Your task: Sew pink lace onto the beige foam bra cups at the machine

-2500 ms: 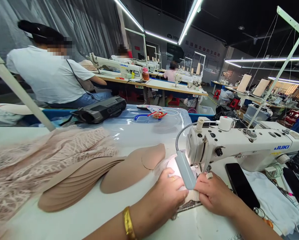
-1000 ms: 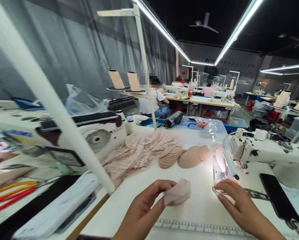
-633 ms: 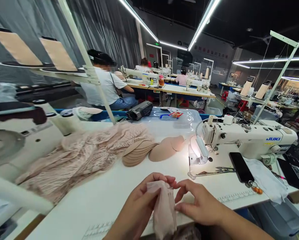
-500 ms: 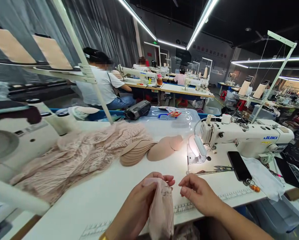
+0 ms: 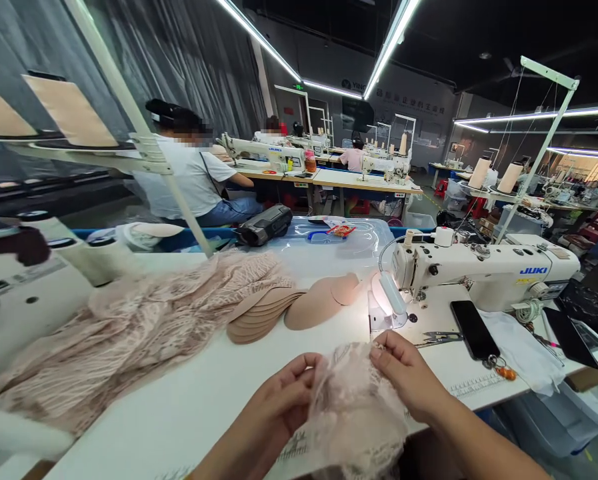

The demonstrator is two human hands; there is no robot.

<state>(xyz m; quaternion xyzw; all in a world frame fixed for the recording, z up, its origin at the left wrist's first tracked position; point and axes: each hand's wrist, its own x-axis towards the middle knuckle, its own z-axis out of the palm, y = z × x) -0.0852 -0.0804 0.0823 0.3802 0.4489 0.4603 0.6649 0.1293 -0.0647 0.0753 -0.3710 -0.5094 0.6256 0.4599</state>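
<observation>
A pale pink lace-covered cup piece [image 5: 356,407] is held over the table's near edge between both hands. My left hand [image 5: 279,407] pinches its left side with closed fingers. My right hand [image 5: 403,373] grips its upper right edge, fingers closed. Behind it lie a fanned stack of tan foam cups [image 5: 289,303] and a heap of pink lace fabric [image 5: 129,327]. The white Juki sewing machine [image 5: 479,270] stands to the right with its lamp [image 5: 389,293] lit.
A phone [image 5: 471,320] with keys, thread snips [image 5: 441,337] and a white cloth [image 5: 523,347] lie in front of the machine. A clear plastic lid [image 5: 329,243] and a black case [image 5: 263,225] sit at the back. Other people sew at benches beyond.
The piece left the needle and came toward me in my left hand. My right hand let go briefly, then took its upper right edge and spread the lace out.
</observation>
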